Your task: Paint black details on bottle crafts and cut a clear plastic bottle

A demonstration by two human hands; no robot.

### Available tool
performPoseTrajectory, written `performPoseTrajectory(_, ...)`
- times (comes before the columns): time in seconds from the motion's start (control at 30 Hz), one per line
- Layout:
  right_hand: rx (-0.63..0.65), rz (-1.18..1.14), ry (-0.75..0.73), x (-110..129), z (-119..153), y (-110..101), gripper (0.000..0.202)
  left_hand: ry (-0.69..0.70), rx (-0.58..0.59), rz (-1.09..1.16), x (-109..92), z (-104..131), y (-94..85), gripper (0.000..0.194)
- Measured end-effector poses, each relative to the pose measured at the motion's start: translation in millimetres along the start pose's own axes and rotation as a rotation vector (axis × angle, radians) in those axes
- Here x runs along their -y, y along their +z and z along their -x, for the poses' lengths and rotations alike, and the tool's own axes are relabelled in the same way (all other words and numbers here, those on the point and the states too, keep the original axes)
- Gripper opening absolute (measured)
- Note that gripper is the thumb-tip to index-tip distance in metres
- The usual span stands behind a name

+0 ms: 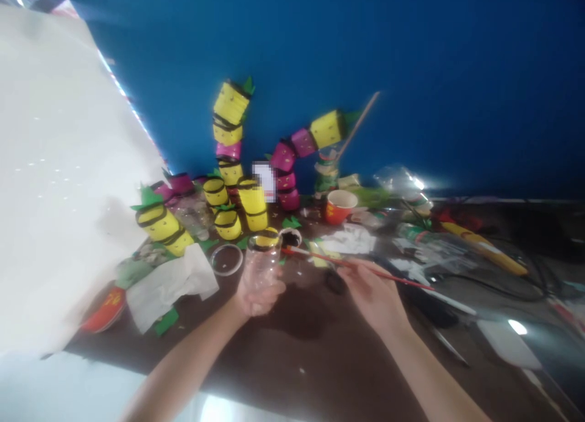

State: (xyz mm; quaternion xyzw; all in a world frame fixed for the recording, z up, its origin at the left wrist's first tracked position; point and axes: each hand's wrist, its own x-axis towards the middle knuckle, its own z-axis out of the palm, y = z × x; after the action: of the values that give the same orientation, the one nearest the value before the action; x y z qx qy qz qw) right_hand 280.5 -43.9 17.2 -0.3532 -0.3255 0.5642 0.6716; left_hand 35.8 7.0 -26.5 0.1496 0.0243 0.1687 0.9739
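My left hand (261, 295) is wrapped around a clear plastic cup (262, 264) with a dark band at its rim and something yellow at the top. A long red paintbrush (379, 273) is pinched in my right hand (372, 294). Its tip points left, close to a small pot of dark paint (290, 237) just beyond the cup. A clear ring-shaped lid (227, 260) lies left of the cup. Yellow containers with black bands (254, 205) stand behind it, some with green paper leaves. The picture is slightly blurred.
Curved stacks of yellow and magenta cups (286, 157) rise against the blue wall (411, 56). A red paper cup (340, 207) stands at the back. Crumpled tissue (351, 239), white paper (173, 282) and a yellow utility knife (484, 248) lie about the dark table (320, 361).
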Motion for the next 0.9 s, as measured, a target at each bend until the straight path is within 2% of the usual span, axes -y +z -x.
performPoseTrajectory(0.13, 0.026, 0.018, 0.038, -2.2, 1.5, 2.7, 0.019, -0.009, 0.043, 0.007, 0.2, -0.2, -0.3, 0.063)
performPoseTrajectory(0.23, -0.006, 0.051, -0.008, -2.1, 0.8, 1.9, 0.018, 0.008, 0.042, 0.027, -0.2, 0.0, 3.2, 0.061)
performPoseTrajectory(0.33, -0.016, 0.044, -0.046, -1.0, 0.3, -0.5, 0.017, 0.043, 0.015, 0.038, 0.2, 0.2, 6.4, 0.060)
performPoseTrajectory(0.47, 0.016, 0.029, 0.000, -2.3, 1.5, -0.5, 0.017, 0.034, -0.057, 0.000, 1.4, 0.1, 5.4, 0.062)
performPoseTrajectory(0.57, -0.013, 0.054, -0.016, -3.7, 1.5, 0.0, 0.016, 0.047, -0.105, 0.000, 1.2, 0.2, 4.1, 0.060)
performPoseTrajectory(0.7, -0.006, 0.076, -0.032, -3.2, 1.8, -0.4, 0.016, 0.099, -0.110, -0.008, 1.8, 0.2, 3.7, 0.057)
performPoseTrajectory(0.9, -0.018, 0.087, -0.037, -2.3, 3.8, -0.2, 0.014, 0.102, -0.103, -0.018, 3.3, -0.8, 3.7, 0.060)
